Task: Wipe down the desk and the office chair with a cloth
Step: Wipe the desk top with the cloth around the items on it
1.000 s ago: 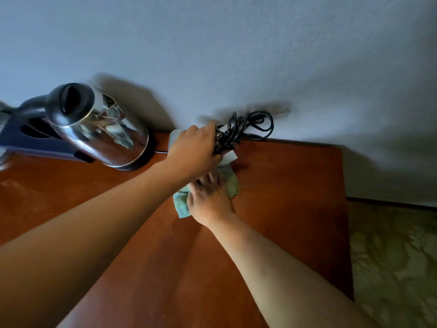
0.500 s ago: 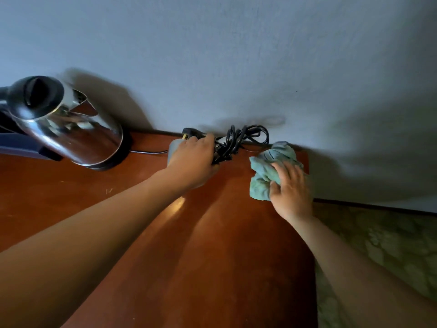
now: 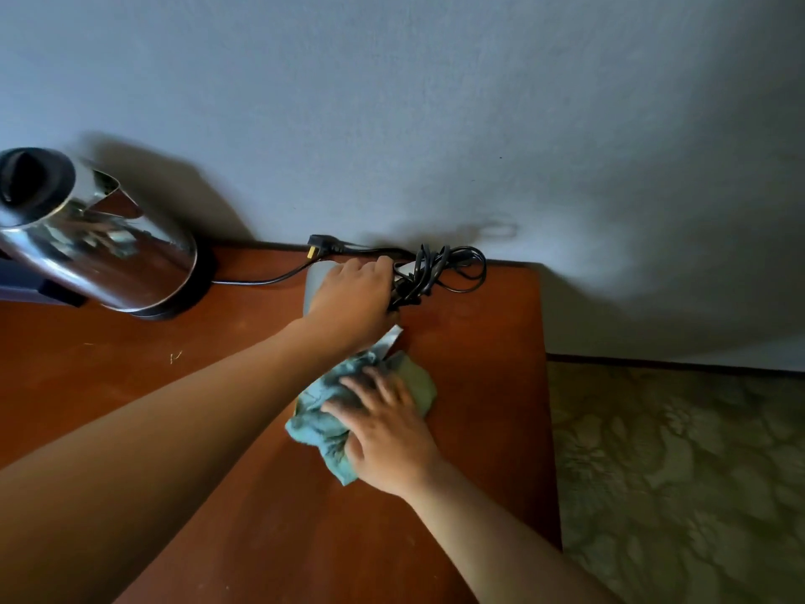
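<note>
kettle [image 3: 96, 250] and cord bundle [image 3: 440, 272] crowd back edge, bare desk [image 3: 479, 429] on the right

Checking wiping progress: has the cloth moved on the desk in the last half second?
Yes. The cloth under the right hand came back from the desk's far right corner, toward the person.

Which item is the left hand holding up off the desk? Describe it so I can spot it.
Start at the steel kettle at the desk's back edge and follow its black lead right. The left hand grips a grey block with a tangled black cord bundle, just behind the green cloth.
</note>
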A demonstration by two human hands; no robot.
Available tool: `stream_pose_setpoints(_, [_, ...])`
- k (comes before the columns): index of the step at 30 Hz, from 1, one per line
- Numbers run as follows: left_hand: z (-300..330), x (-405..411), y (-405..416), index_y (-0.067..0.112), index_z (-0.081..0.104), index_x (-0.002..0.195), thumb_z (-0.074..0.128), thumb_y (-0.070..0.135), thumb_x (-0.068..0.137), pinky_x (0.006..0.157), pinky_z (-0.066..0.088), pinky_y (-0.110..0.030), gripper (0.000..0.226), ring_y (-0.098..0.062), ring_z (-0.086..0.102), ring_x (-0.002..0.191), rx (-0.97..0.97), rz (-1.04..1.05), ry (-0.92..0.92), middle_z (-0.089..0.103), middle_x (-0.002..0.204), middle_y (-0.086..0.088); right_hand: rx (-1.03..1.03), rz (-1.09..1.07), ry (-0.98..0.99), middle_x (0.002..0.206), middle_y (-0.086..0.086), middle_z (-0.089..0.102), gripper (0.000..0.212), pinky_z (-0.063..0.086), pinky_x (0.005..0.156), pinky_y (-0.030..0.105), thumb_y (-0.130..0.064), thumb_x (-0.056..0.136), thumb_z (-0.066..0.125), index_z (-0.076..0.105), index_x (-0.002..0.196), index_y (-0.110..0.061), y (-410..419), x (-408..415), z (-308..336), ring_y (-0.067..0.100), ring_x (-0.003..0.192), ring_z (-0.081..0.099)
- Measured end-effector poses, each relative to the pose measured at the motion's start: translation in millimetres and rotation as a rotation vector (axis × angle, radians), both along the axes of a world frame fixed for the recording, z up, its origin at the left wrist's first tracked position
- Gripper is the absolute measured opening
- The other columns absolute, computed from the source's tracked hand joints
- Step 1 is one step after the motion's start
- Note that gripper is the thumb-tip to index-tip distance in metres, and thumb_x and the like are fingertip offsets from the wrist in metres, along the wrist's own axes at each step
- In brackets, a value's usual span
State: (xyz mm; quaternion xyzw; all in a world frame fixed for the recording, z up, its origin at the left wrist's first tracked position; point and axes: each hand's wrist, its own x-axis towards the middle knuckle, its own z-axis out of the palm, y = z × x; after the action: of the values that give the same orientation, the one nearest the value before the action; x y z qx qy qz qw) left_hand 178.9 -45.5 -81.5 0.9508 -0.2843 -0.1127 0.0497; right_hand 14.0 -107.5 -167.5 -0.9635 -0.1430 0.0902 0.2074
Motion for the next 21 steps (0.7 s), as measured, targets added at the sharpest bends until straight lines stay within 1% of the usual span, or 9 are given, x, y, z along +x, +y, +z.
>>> stream_pose_setpoints(2, [-3.5, -1.0, -11.1, 0.013, 0.044, 0.108, 0.064, 0.037, 0.087, 0.091, 0.040, -0.040, 0.038, -0.031, 0.054, 0.108, 0.024, -0.032, -0.028, 0.062, 0.111, -0.008, -0.011, 0.066, -0.012, 0.149, -0.005, 0.038, 0.052, 0.023, 0.120, 0.052, -0.024, 0.085, 0.052, 0.045, 0.134, -0.036, -7.2, 1.7, 2.0, 0.029, 0.146, 0.027])
stream_pose_setpoints(4, [-11.2, -2.1, -25.7, 0.013, 0.045, 0.114, 0.064, 0.030, 0.087, 0.095, 0.039, -0.038, 0.037, -0.030, 0.054, 0.108, 0.065, -0.068, -0.086, 0.062, 0.111, -0.007, -0.008, 0.046, -0.008, 0.148, -0.005, 0.040, 0.051, 0.025, 0.119, 0.052, -0.025, 0.084, 0.052, 0.045, 0.133, -0.036, -23.7, -0.3, 3.2, 0.027, 0.146, 0.028])
stream_pose_setpoints(6, [-19.6, -3.5, -43.5, 0.012, 0.046, 0.118, 0.063, 0.025, 0.087, 0.100, 0.036, -0.039, 0.037, -0.031, 0.054, 0.107, 0.086, -0.095, -0.144, 0.062, 0.111, -0.007, 0.012, -0.043, -0.022, 0.145, -0.005, 0.045, 0.049, 0.028, 0.117, 0.051, -0.025, 0.082, 0.050, 0.049, 0.130, -0.034, -45.8, -8.6, 4.4, 0.027, 0.144, 0.033])
stream_pose_setpoints(9, [-31.4, -6.8, -67.5, 0.011, 0.049, 0.115, 0.059, 0.020, 0.087, 0.102, 0.034, -0.041, 0.032, -0.032, 0.055, 0.101, 0.088, -0.127, -0.199, 0.063, 0.106, -0.009, 0.040, -0.196, -0.084, 0.140, -0.004, 0.052, 0.048, 0.033, 0.115, 0.050, -0.023, 0.079, 0.052, 0.058, 0.126, -0.031, -87.6, -27.1, 3.0, 0.027, 0.139, 0.042])
stream_pose_setpoints(11, [-38.6, -10.2, -81.9, 0.010, 0.052, 0.112, 0.059, 0.015, 0.084, 0.103, 0.034, -0.043, 0.029, -0.033, 0.056, 0.097, 0.078, -0.139, -0.226, 0.064, 0.101, -0.009, 0.004, -0.276, -0.081, 0.143, -0.003, 0.053, 0.049, 0.033, 0.115, 0.052, -0.024, 0.080, 0.053, 0.059, 0.128, -0.031, -117.7, -40.0, -0.4, 0.028, 0.140, 0.041])
stream_pose_setpoints(13, [-43.9, -13.2, -94.3, 0.010, 0.055, 0.109, 0.065, 0.025, 0.083, 0.105, 0.034, -0.044, 0.032, -0.032, 0.058, 0.095, 0.048, -0.143, -0.249, 0.065, 0.098, -0.008, -0.024, -0.385, -0.048, 0.144, -0.004, 0.051, 0.050, 0.036, 0.112, 0.053, -0.026, 0.080, 0.054, 0.057, 0.130, -0.033, -138.5, -50.0, -0.8, 0.027, 0.141, 0.039])
stream_pose_setpoints(15, [-49.4, -16.4, -104.0, 0.009, 0.054, 0.113, 0.064, 0.032, 0.086, 0.108, 0.031, -0.044, 0.037, -0.032, 0.058, 0.100, 0.046, -0.159, -0.225, 0.064, 0.102, -0.008, -0.038, -0.461, -0.023, 0.145, -0.004, 0.050, 0.052, 0.037, 0.110, 0.053, -0.027, 0.080, 0.054, 0.054, 0.132, -0.034, -145.4, -55.9, 0.2, 0.027, 0.142, 0.038])
stream_pose_setpoints(17, [-55.1, -19.7, -110.1, 0.009, 0.054, 0.114, 0.061, 0.030, 0.086, 0.110, 0.030, -0.045, 0.036, -0.032, 0.057, 0.102, 0.038, -0.156, -0.211, 0.064, 0.105, -0.008, -0.049, -0.490, -0.012, 0.147, -0.004, 0.048, 0.054, 0.036, 0.111, 0.054, -0.028, 0.080, 0.054, 0.052, 0.134, -0.035, -144.0, -58.0, 0.3, 0.028, 0.143, 0.036])
stream_pose_setpoints(21, [-66.7, -24.0, -109.4, 0.010, 0.057, 0.114, 0.066, 0.037, 0.085, 0.109, 0.034, -0.046, 0.040, -0.031, 0.059, 0.098, 0.033, -0.155, -0.224, 0.065, 0.101, -0.008, -0.069, -0.505, -0.012, 0.147, -0.003, 0.049, 0.054, 0.035, 0.112, 0.055, -0.029, 0.081, 0.051, 0.052, 0.134, -0.035, -141.9, -58.5, -0.7, 0.029, 0.143, 0.035])
